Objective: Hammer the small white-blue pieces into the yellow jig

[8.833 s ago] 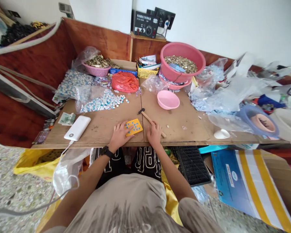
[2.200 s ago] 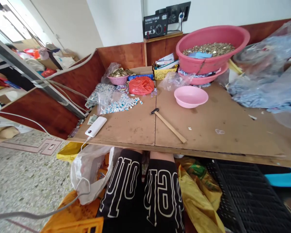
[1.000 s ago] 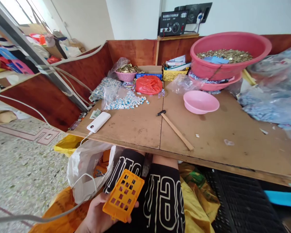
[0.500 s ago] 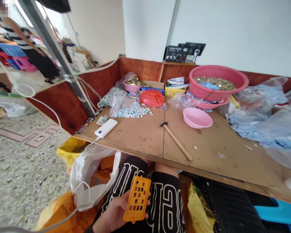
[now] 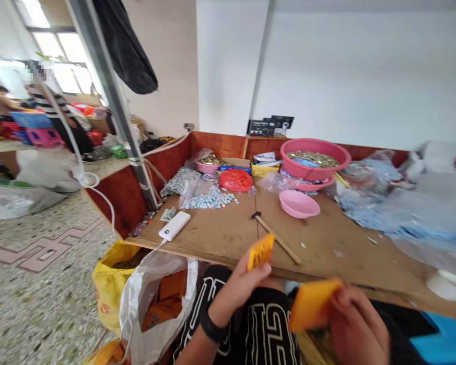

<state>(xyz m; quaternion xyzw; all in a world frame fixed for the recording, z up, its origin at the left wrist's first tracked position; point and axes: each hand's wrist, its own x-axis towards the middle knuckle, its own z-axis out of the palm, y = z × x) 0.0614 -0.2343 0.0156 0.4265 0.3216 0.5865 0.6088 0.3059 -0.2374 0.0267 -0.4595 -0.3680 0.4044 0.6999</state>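
Observation:
My left hand (image 5: 243,284), with a black band on the wrist, holds an orange plate with holes (image 5: 261,252), tilted up above my lap near the table's front edge. To the right, my right hand (image 5: 359,324) grips a second orange piece (image 5: 313,304) by its right side; both are smeared by motion. The two orange pieces are apart. Beyond them on the brown table (image 5: 220,235) lies a hammer (image 5: 277,238) with a wooden handle, and behind it stands a pink bowl (image 5: 299,204).
A white power bank (image 5: 175,226) with a cable lies at the table's left. Small blue-white pieces (image 5: 209,198), a red bag (image 5: 235,180) and a large pink basin (image 5: 315,143) stand behind. A white bag (image 5: 192,284) hangs open below left. A person (image 5: 57,109) stands far left.
The view has tipped upward. My left hand has risen with its orange plate from my lap towards the table edge. My right hand has come into view at the right, holding another orange piece.

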